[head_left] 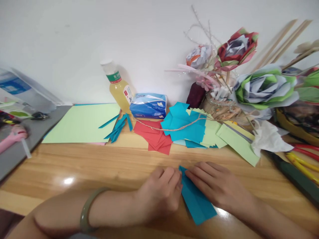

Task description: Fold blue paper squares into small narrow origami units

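Observation:
A folded strip of blue paper (198, 202) lies slanted on the wooden table between my two hands. My left hand (161, 189) is closed, with its bent fingers pinching the paper's upper left edge. Along the right edge, my right hand (216, 181) holds the paper, its fingers close together and the thumb hidden. The upper end of the strip comes to a point between the hands. Beyond them lie red paper squares (157, 141) and blue paper squares (183, 124), with a thin twisted cord (174, 129) across both.
Behind stand a yellow drink bottle (121, 91) and a blue tissue pack (149, 106). Light green sheets (82, 122) and narrow blue strips (117, 129) lie left. Paper flowers (265, 88), a crumpled tissue (270, 137) and yellow-handled pliers (300, 164) are right; a pink glue gun (12, 137) is far left.

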Motion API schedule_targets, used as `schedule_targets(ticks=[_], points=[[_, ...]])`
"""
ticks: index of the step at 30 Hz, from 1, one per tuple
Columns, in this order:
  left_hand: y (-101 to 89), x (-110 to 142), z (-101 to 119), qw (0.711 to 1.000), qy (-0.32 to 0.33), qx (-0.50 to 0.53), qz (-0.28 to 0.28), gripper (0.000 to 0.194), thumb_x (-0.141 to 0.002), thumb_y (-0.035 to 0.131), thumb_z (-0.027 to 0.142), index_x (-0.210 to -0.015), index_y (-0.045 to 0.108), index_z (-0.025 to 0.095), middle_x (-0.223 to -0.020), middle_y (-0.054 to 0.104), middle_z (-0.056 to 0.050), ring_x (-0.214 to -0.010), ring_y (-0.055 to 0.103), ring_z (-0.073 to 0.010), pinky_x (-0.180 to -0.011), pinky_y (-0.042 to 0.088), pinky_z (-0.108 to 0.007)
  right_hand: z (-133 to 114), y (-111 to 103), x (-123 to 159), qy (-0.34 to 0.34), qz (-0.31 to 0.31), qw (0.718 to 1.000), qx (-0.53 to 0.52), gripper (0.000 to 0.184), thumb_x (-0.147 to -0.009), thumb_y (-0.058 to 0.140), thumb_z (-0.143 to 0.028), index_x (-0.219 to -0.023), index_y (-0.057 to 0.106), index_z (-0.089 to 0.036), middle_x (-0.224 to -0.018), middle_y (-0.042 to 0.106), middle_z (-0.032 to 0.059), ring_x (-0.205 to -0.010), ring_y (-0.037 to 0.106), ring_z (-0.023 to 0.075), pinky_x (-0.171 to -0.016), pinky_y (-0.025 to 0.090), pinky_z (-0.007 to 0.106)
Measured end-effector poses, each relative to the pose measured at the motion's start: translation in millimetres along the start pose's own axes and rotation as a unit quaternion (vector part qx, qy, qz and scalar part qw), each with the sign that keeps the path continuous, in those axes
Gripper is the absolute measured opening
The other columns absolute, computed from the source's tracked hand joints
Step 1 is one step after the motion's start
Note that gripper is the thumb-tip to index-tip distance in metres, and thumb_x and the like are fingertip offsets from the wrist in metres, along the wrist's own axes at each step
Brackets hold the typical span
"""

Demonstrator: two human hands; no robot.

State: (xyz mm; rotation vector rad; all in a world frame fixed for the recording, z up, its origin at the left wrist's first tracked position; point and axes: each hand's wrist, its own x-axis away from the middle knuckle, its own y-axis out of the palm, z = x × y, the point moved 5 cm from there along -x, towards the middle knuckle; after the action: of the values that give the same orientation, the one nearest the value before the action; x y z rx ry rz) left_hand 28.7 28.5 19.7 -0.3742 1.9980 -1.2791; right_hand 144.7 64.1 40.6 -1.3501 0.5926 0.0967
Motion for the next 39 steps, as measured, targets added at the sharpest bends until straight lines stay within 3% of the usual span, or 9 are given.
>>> schedule_targets(ticks=[14, 24, 31, 39], points=[[0.2, -2, 2, 0.999, 0.017, 0.029, -0.009, 0.012, -0.086, 0.049, 0.015, -0.083, 0.06, 0.009, -0.074, 0.056, -0.006, -0.066, 0.05, -0.0189, -0.055, 0.035, -0.031, 2, 3, 1, 0.006, 0.009, 1.0, -0.02, 0.039, -0.096, 0.026, -0.01, -0.085, 0.063, -0.012, -0.075, 0.065, 0.005, -0.068, 0.057, 0.0169, -0.057, 0.043, 0.03], [-2.7, -1, 2, 0.999, 0.038, 0.022, -0.008, 0.017, -0.085, 0.048, 0.013, -0.093, 0.059, 0.004, -0.076, 0.057, -0.008, -0.066, 0.051, -0.0188, -0.057, 0.036, -0.032, 2, 2, 1, 0.007, -0.001, 1.0, -0.024, 0.043, -0.096, 0.023, -0.01, -0.082, 0.064, -0.013, -0.072, 0.065, 0.0053, -0.067, 0.056, 0.0173, -0.057, 0.042, 0.031], [-3.4, -6, -2, 0.999, 0.007, 0.036, -0.027, 0.024, -0.088, 0.039, 0.014, -0.098, 0.06, 0.006, -0.067, 0.05, -0.003, -0.061, 0.047, -0.0175, -0.051, 0.037, -0.029, 3, 6, 3, 0.006, 0.002, 0.999, -0.039, 0.039, -0.095, 0.026, -0.01, -0.085, 0.063, -0.011, -0.072, 0.063, 0.0059, -0.068, 0.054, 0.018, -0.057, 0.042, 0.031], [-2.9, -8, -5, 0.996, -0.008, 0.069, -0.056, 0.021, -0.087, 0.041, 0.014, -0.095, 0.06, 0.01, -0.068, 0.052, -0.003, -0.063, 0.045, -0.0178, -0.05, 0.038, -0.029, 13, 9, 9, 0.076, -0.03, 0.987, -0.141, 0.026, -0.088, 0.037, -0.013, -0.095, 0.063, -0.014, -0.079, 0.06, 0.0064, -0.074, 0.053, 0.0187, -0.062, 0.045, 0.032]])
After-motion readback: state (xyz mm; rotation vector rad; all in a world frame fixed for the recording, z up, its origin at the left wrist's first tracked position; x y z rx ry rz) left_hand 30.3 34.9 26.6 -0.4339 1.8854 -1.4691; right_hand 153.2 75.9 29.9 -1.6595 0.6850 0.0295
